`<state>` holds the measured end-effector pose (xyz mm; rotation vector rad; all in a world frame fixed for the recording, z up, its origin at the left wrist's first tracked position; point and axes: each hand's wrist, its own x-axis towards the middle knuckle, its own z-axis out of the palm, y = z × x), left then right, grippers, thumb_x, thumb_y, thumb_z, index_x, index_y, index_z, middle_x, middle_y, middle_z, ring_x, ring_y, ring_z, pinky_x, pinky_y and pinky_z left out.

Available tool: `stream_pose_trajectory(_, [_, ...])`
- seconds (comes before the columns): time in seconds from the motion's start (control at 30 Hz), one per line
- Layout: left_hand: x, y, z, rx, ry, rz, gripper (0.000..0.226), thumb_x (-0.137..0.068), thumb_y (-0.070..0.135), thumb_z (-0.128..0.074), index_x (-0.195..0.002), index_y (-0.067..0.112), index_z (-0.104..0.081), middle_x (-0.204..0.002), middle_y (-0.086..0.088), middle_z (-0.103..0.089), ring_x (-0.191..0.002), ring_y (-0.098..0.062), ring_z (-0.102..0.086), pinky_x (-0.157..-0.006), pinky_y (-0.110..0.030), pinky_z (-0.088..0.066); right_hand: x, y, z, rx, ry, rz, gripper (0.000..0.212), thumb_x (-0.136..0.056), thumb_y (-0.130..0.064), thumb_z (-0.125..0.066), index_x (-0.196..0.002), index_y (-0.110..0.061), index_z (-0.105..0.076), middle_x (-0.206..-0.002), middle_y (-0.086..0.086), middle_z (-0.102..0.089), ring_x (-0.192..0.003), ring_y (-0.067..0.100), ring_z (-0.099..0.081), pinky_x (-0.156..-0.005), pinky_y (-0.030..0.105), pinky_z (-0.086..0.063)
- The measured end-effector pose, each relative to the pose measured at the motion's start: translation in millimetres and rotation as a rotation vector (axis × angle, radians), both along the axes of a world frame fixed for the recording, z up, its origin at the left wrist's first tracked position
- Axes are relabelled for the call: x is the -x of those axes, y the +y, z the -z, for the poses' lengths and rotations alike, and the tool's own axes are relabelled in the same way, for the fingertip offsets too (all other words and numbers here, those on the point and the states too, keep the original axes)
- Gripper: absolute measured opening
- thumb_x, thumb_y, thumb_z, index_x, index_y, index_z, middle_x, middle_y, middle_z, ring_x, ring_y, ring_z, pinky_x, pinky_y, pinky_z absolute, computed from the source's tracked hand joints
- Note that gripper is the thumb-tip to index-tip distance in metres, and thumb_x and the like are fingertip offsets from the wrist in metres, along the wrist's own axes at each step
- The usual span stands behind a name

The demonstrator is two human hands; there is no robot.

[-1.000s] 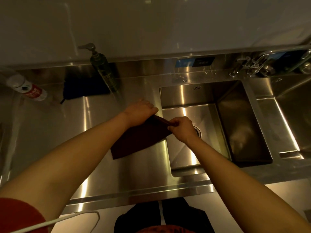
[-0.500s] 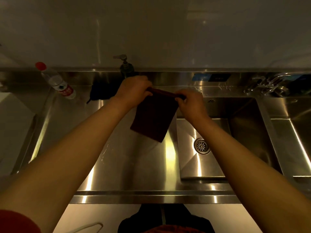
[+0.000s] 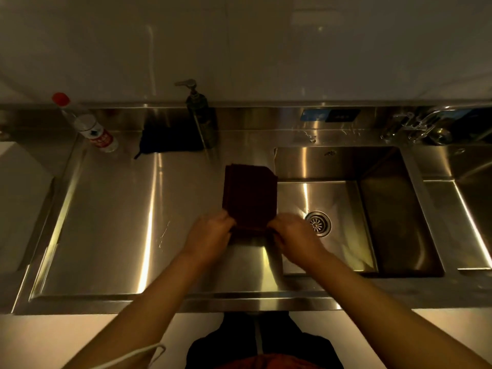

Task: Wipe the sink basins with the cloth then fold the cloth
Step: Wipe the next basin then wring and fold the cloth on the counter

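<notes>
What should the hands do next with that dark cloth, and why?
Probably lift the near edge and fold it over to the far edge. Both the left hand and right hand pinch the near corners of the cloth, which lies flat on the steel counter beside the sink basin.

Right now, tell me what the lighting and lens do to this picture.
Head view: dim, warm light; bright glare streaks on the steel counter; the dark cloth shows little detail; wide-angle lens bows the counter edges; right hand slightly blurred.
</notes>
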<state>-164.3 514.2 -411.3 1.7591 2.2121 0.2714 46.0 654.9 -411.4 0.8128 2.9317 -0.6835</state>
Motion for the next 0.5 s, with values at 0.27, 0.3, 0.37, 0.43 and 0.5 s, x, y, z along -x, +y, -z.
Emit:
stream_pose_trajectory(0.27, [-57, -70, 51, 0.223, -0.153, 0.063, 0.019, -0.092, 0.013, -0.063, -0.109, 0.016, -0.073, -0.109, -0.001, -0.065, -0.101, -0.02, -0.061, -0.079, -0.03, -0.048, -48, -53, 43, 0.242, -0.25, -0.117, 0.025, -0.089, -0.025, -0.065, -0.113, -0.024, -0.07, -0.11, -0.004, -0.063, -0.101, 0.017, -0.06, -0.083, 0.028, -0.049])
stream_pose_trajectory(0.3, [-61, -74, 52, 0.257, -0.168, 0.085, 0.019, -0.094, 0.015, -0.061, -0.11, 0.016, -0.071, -0.111, -0.001, -0.064, -0.102, -0.018, -0.061, -0.08, -0.03, -0.049, -51, -54, 42, 0.281, -0.281, -0.129, 0.023, -0.088, -0.025, -0.067, -0.111, -0.025, -0.07, -0.109, -0.005, -0.063, -0.1, 0.016, -0.06, -0.083, 0.029, -0.05])
stream_pose_trajectory(0.37, [-68, -81, 53, 0.322, -0.211, 0.134, 0.02, -0.095, 0.019, -0.061, -0.113, 0.018, -0.071, -0.113, 0.0, -0.064, -0.103, -0.018, -0.062, -0.083, -0.032, -0.051, -54, -54, 40, 0.379, -0.35, -0.151, 0.021, -0.083, -0.023, -0.07, -0.104, -0.026, -0.071, -0.106, -0.007, -0.064, -0.096, 0.014, -0.061, -0.082, 0.031, -0.054])
stream_pose_trajectory(0.43, [-71, -85, 52, 0.36, -0.27, 0.157, 0.022, -0.095, 0.026, -0.064, -0.116, 0.022, -0.071, -0.115, 0.002, -0.065, -0.103, -0.017, -0.062, -0.082, -0.029, -0.05, -56, -51, 37, 0.476, -0.396, -0.158, 0.018, -0.08, -0.021, -0.073, -0.097, -0.027, -0.071, -0.101, -0.008, -0.065, -0.091, 0.012, -0.062, -0.082, 0.032, -0.057])
stream_pose_trajectory(0.5, [-65, -81, 50, 0.38, -0.342, 0.135, 0.022, -0.093, 0.03, -0.068, -0.115, 0.026, -0.072, -0.112, 0.006, -0.067, -0.099, -0.013, -0.062, -0.078, -0.026, -0.048, -55, -45, 31, 0.552, -0.391, -0.117, 0.018, -0.08, -0.019, -0.074, -0.093, -0.03, -0.071, -0.097, -0.01, -0.067, -0.088, 0.008, -0.063, -0.082, 0.029, -0.058])
